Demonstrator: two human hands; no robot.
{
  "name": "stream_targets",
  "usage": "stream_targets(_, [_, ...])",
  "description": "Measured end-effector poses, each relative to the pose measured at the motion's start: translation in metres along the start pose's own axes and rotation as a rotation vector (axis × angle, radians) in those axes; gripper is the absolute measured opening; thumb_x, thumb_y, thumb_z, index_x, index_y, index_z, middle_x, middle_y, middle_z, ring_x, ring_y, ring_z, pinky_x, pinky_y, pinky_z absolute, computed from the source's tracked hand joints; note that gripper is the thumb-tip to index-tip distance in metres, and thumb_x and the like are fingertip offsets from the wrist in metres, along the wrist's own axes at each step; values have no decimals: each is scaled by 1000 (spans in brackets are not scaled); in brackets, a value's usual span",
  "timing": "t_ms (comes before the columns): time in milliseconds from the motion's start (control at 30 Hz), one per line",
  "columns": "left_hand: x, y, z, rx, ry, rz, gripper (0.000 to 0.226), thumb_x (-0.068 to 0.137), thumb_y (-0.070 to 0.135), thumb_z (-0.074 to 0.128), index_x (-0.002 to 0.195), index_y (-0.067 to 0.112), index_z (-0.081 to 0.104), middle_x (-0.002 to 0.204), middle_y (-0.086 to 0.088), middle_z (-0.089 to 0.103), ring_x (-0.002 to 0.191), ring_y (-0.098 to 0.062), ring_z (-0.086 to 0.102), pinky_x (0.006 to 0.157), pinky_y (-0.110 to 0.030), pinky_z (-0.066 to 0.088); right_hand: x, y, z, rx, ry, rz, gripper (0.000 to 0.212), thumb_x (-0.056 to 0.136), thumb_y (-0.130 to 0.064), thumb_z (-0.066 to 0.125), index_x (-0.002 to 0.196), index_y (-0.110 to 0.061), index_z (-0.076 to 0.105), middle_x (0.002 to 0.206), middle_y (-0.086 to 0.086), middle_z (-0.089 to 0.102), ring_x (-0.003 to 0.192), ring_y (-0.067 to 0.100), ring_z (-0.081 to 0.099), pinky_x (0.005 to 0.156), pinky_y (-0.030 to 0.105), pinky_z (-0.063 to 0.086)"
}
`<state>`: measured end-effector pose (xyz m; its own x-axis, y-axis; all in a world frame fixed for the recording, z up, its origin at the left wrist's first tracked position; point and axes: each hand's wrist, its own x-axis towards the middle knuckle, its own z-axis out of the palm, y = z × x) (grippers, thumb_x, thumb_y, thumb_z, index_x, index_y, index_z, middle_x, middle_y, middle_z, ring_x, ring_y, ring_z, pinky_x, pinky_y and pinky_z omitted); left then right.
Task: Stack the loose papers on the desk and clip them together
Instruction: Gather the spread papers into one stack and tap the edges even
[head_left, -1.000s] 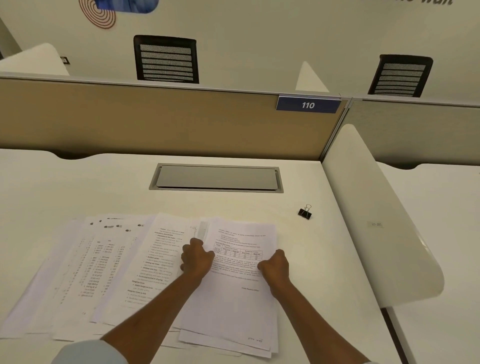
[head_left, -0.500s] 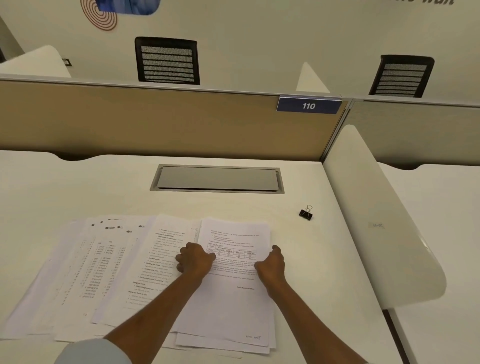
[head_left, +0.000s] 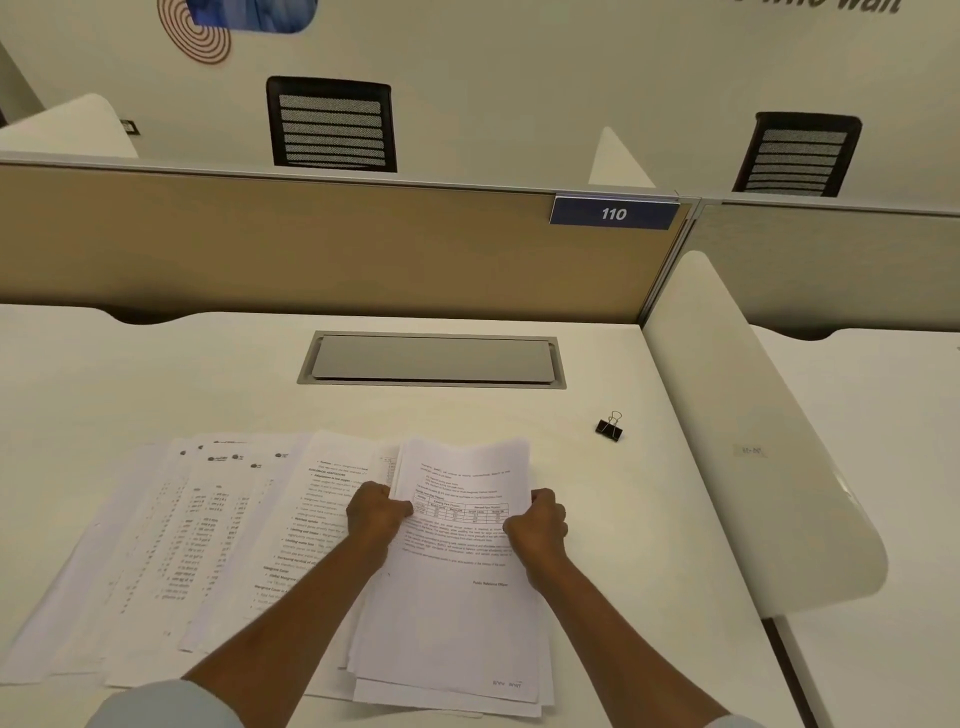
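Observation:
A small stack of printed papers (head_left: 462, 613) lies on the white desk (head_left: 156, 384) in front of me. My left hand (head_left: 375, 514) grips its left edge and my right hand (head_left: 537, 526) grips its right edge, fingers curled round the sheets. The far end of the stack bows up slightly. Several loose printed sheets (head_left: 208, 545) lie fanned out to the left, partly under my left forearm. A black binder clip (head_left: 609, 427) with silver handles sits on the desk beyond and to the right of the stack, apart from both hands.
A grey cable hatch (head_left: 431, 359) is set into the desk behind the papers. A tan partition (head_left: 311, 249) with a blue "110" sign (head_left: 614, 213) closes the back. A white curved divider (head_left: 753, 441) stands along the right side.
Both hands have closed in on the stack's side edges and gathered the sheets narrower; the top of the stack now bows upward. The clip has not moved.

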<state>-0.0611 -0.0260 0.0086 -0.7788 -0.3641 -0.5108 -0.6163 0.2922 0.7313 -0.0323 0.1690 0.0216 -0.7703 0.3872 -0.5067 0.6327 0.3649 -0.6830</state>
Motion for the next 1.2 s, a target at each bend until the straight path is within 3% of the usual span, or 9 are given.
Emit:
stream_targets(67, [0,-2,-5,-81,-70,20,18,72,1,78,83,5,65,93,-17,71,80,-31,68,65,-33,56,1,2,0,58,-9,-1,41,70,-8,58,108,-16,46,111,7,50,101,28,54,82,47,56])
stream_targets(167, [-3,-4,-9,-212,-322,62,30,72,-1,78,98,9,67,101,-15,73,91,-34,71,79,-46,59,-2,3,-5,160,-50,0,37,72,-1,59,104,-14,44,103,7,56,86,21,59,66,36,57])
stream_targets(300, [-10,-3,-8,-250,-475,59,47,72,-10,73,113,8,61,109,-14,71,97,-36,69,78,-46,60,-5,3,-10,250,-80,24,37,77,7,56,105,-12,41,91,1,55,78,14,56,53,25,45])
stream_targets(500, [-15,-3,-7,-359,-465,58,52,66,-21,66,112,5,64,108,-17,73,92,-36,71,75,-45,60,-4,4,-13,349,-25,19,42,78,9,54,109,-14,40,93,-2,54,81,13,56,61,27,49])
stream_targets(600, [-18,-2,-12,-454,-444,76,50,67,-19,69,110,5,66,105,-16,74,90,-36,73,72,-44,60,-5,4,-19,411,1,-14,37,78,10,56,107,-13,49,96,1,60,82,14,59,62,25,50])
stream_targets(767, [-30,8,-24,-548,-461,118,46,65,-11,76,108,4,68,104,-17,75,91,-39,72,71,-45,60,-8,-3,-37,508,-13,-109,31,79,8,63,103,-10,61,102,7,69,89,23,67,76,38,59])
stream_targets(933, [-43,33,-37,-606,-501,184,71,39,11,92,106,5,69,106,-17,74,93,-38,72,70,-42,61,-25,-26,-64,617,-41,-200,30,78,6,68,102,-11,64,101,6,72,87,27,71,76,43,61])
stream_targets(1067, [-52,61,-45,-609,-504,301,48,55,1,83,101,9,71,106,-15,74,96,-37,71,76,-46,61,-43,-47,-82,713,-21,-323,28,78,8,68,96,-13,63,100,5,72,87,25,71,72,40,61])
stream_targets(1200, [-60,82,-52,-570,-455,428,38,61,4,78,95,21,74,102,-9,75,89,-32,72,73,-45,61,-57,-55,-89,765,49,-452,33,79,7,68,104,-15,63,95,-4,71,83,14,71,68,28,60])
